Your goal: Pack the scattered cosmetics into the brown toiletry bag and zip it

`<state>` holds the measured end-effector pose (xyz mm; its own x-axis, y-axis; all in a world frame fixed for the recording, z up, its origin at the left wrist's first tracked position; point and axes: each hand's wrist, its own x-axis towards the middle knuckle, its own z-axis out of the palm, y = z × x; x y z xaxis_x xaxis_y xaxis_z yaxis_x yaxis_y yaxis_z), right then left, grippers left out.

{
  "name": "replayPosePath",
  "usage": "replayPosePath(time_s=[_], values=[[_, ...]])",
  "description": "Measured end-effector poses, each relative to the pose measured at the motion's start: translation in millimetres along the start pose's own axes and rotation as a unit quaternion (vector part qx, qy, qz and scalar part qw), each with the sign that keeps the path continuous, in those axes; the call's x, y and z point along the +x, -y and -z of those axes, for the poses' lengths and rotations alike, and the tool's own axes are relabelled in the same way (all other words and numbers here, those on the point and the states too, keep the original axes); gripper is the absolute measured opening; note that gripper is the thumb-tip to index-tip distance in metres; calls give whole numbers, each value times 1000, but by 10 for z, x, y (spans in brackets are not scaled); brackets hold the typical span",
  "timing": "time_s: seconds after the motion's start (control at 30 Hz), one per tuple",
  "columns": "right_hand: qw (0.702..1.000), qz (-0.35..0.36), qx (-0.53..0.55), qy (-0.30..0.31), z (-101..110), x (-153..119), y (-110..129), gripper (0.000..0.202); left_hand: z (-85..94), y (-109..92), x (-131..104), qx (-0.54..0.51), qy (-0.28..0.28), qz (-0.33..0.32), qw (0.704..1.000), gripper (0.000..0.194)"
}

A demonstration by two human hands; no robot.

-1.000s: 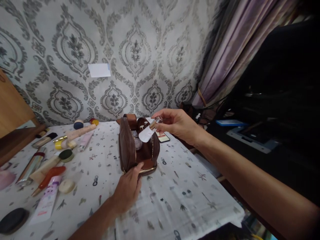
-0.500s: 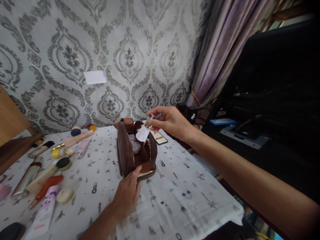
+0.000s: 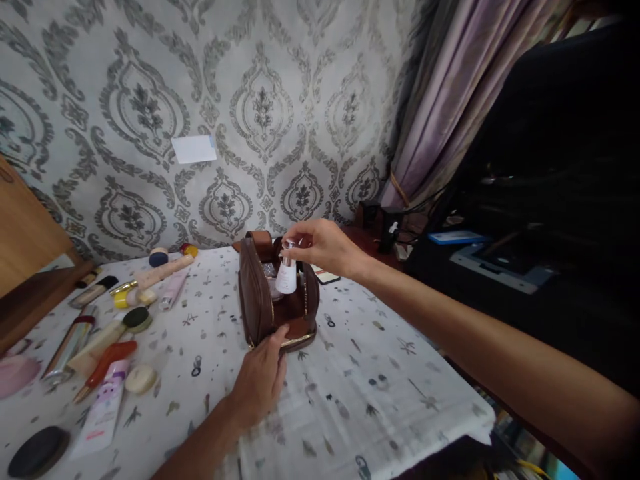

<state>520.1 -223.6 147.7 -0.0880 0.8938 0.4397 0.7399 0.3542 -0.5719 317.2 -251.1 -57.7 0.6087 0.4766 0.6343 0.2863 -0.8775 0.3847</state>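
Observation:
A brown zippered bag [image 3: 254, 297] stands unzipped on the patterned white cloth. My right hand [image 3: 320, 247] pinches the clear top of a small white bottle [image 3: 287, 277], which hangs upright within the bag's opening. My left hand [image 3: 263, 373] rests at the bag's near end, its fingers on the zippered edge; they press the bag's edge. Behind the bottle, a round item and a glittery one show partly inside the bag. A phone [image 3: 327, 275] lies behind the bag on the right, partly hidden by it and my right hand.
Tubes, bottles and jars lie on the left of the cloth [image 3: 175, 347], among them a white tube [image 3: 103, 413] and a black round case [image 3: 39, 452]. A wooden piece [image 3: 30, 233] stands far left. A dark open case [image 3: 550, 167] is at right.
My right hand has lowered the white bottle into the bag's opening and turned it more upright. My left hand keeps its place on the bag. The view has shifted slightly.

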Motion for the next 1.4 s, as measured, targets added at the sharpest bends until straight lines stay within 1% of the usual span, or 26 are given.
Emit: replayPosePath(time_s=[0.1, 0.2, 0.33, 0.43, 0.57, 0.7, 0.8, 0.9, 1.1, 1.27, 1.4], values=[[999, 12, -46, 20, -68, 4, 20, 7, 0, 6, -2, 0, 2, -2, 1000, 50], [995, 2, -90, 52, -126, -4, 48, 5, 7, 4, 0, -1, 13, 6, 1000, 51], [979, 3, -174, 103, -203, -2, 58, 10, 21, -7, 15, -4, 16, 4, 1000, 51], [954, 23, -258, 152, -266, 8, 56, 12, 22, -12, 25, -8, 14, 2, 1000, 51], [905, 68, -361, 213, -332, 20, 62, 10, 20, -12, 29, -14, 14, 3, 1000, 50], [868, 134, -407, 251, -394, 43, 28, 11, 25, -4, 28, -26, 16, -4, 1000, 50], [847, 158, -430, 269, -446, 65, -17, 16, 27, 5, 27, -27, 23, -3, 999, 50], [833, 167, -447, 280, -496, 81, -62, 19, 26, 8, 29, -20, 20, -8, 1000, 51], [823, 187, -463, 272, -621, 81, -168, 20, 33, -2, 40, -25, 15, -10, 1000, 55], [833, 181, -471, 228, -715, 59, -229, 15, 24, 8, 34, -27, 22, -6, 999, 55], [838, 172, -472, 213, -754, 29, -266, 15, 23, 10, 27, -30, 30, -2, 999, 53]])
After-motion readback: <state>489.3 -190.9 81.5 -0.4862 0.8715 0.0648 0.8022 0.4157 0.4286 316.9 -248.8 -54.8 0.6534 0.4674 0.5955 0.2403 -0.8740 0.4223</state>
